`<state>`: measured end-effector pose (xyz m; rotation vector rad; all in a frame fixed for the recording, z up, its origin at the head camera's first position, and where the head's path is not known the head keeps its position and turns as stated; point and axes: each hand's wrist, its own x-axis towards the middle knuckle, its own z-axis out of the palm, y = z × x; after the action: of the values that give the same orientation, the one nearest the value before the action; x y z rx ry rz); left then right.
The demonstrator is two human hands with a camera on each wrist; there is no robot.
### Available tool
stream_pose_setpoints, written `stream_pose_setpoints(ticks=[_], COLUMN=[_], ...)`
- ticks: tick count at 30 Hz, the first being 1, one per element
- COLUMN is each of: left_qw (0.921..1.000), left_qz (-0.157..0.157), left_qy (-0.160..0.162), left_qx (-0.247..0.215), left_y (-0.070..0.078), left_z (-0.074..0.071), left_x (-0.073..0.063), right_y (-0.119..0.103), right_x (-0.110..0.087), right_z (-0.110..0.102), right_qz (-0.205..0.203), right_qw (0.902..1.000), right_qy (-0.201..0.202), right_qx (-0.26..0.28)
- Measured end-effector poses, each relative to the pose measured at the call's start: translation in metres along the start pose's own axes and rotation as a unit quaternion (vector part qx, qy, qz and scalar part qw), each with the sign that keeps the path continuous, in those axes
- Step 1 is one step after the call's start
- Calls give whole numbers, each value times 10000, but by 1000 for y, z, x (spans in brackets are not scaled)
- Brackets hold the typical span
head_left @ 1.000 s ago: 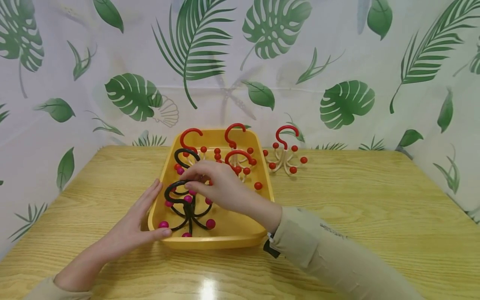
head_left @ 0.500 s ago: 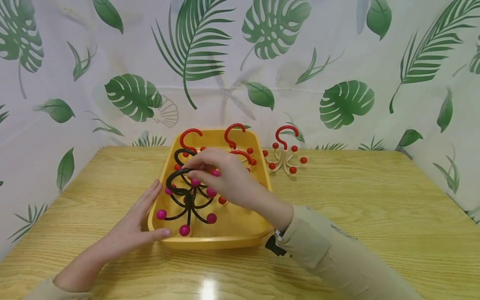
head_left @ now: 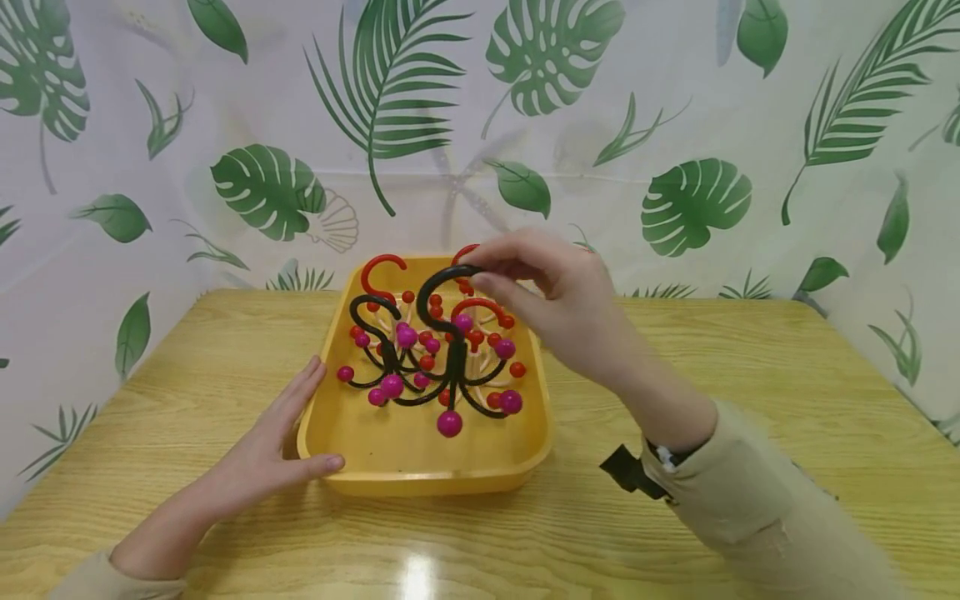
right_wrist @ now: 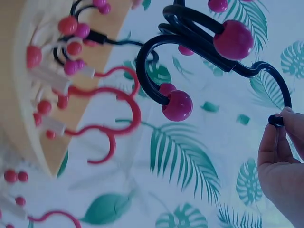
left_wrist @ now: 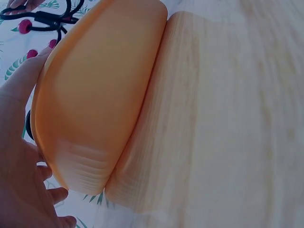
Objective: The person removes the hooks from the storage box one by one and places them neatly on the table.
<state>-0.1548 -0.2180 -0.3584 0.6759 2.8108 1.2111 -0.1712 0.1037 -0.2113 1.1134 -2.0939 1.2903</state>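
Fingers of the right hand (head_left: pixel 573 308) pinch a black hanger (head_left: pixel 456 354) above the yellow tray (head_left: pixel 420 480); the left hand (head_left: pixel 277 442) rests, fingers extended, along its edge. Inside: second black hanger (head_left: pixel 388 360), three red-hooked hangers (head_left: pixel 382 259); outside, lone red-hooked hanger (right_wrist: pixel 54 213). Held piece unplaced; work judged unfinished.

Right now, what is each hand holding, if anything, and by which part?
The right hand pinches a black hanger by the free end of its hook. The left hand grips nothing, just rests spread against the tray.
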Motion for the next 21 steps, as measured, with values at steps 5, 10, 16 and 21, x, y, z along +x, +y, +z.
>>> stream_pose_setpoints(ticks=[5,10,16,21], left_qw=[10000,10000,10000,9999], left_qz=[43,44,36,88], left_qy=[48,33,2,17], left_qx=[42,-10,9,85], left_y=[-2,-2,-3,-1], left_z=[0,-1,-1,0], left_x=[-1,0,0,0], right_y=[4,10,32,52], right_x=[-8,-19,-31,-37], right_z=[-33,-64,-96,-120], right_qz=[-91,414,963,1649], right_qw=[9969,9842,9620,9452], right_qy=[533,922,953,920], right_qx=[-565,-1451,-2373,-2662])
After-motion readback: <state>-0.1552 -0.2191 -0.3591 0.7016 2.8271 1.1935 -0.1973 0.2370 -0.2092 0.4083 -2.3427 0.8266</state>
